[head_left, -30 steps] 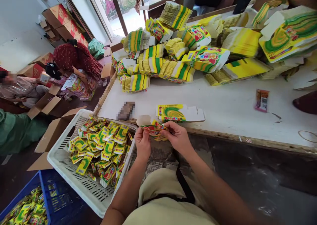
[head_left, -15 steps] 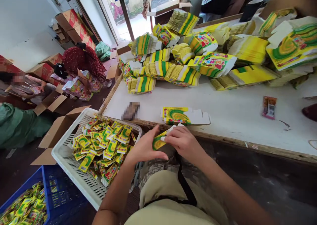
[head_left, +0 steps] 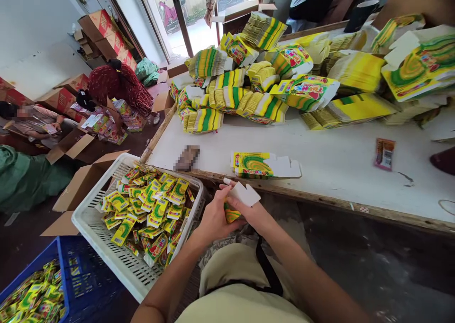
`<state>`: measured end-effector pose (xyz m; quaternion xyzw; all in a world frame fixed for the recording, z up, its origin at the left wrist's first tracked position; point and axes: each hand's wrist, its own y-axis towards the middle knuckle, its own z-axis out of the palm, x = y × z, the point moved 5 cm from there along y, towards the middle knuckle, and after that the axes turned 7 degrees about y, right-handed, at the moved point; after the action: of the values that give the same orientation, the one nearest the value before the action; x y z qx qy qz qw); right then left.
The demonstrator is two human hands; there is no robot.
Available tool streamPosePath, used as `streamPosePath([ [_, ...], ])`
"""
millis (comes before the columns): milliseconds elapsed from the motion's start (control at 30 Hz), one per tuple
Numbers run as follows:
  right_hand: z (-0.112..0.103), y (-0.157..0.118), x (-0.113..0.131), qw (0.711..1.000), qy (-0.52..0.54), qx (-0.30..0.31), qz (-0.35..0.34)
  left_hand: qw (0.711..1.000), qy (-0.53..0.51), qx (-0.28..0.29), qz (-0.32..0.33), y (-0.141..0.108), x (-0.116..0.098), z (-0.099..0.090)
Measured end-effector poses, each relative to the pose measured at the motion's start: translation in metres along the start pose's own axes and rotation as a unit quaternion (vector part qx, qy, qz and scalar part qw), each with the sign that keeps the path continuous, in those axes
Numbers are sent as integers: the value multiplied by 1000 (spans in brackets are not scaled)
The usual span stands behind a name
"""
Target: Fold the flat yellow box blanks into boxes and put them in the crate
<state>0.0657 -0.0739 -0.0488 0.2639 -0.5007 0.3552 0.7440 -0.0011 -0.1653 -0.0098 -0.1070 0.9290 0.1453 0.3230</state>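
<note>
Between my hands, just off the table's front edge, is a small yellow-and-green carton (head_left: 245,193) with its white end flaps standing out. My left hand (head_left: 216,216) wraps round its lower body. My right hand (head_left: 253,214) grips it from the other side, close below the flaps. Fingers cover most of its printed face. On the table ahead lies a short stack of flat, unfolded cartons (head_left: 252,164), printed side up with white flaps to the right.
A white plastic basket (head_left: 87,214) of filled-looking small cartons stands at my left, above a blue crate (head_left: 85,266) of wrapped packets. Bundled flat cartons (head_left: 263,107) heap the table's back. A small packet (head_left: 385,153) lies right. Two people (head_left: 117,88) work at the far left.
My left hand has closed round the carton, where its fingers were spread before. The carton has turned so its white flaps point up and right. My right hand has shifted slightly lower.
</note>
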Motion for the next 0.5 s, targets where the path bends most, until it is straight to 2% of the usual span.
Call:
streamPosePath([
  [67, -3, 1, -10, 999, 32, 5, 34, 1000, 1, -11, 14, -1, 0, 3],
  [167, -10, -1, -6, 999, 19, 8, 32, 1000, 15, 8, -17, 1, 4, 5],
  [233, -10, -5, 5, 999, -44, 29, -4, 998, 12, 37, -55, 4, 7, 8],
  [300, -6, -11, 18, 986, -145, 64, -60, 996, -8, 49, -76, 7, 10, 9],
  [400, -3, -17, 28, 951, -264, 86, -135, 998, -18, 25, -49, 13, 10, 6],
  [500, -12, -16, 32, 942, -288, 50, -166, 999, 46, -6, -19, 14, 8, -2],
])
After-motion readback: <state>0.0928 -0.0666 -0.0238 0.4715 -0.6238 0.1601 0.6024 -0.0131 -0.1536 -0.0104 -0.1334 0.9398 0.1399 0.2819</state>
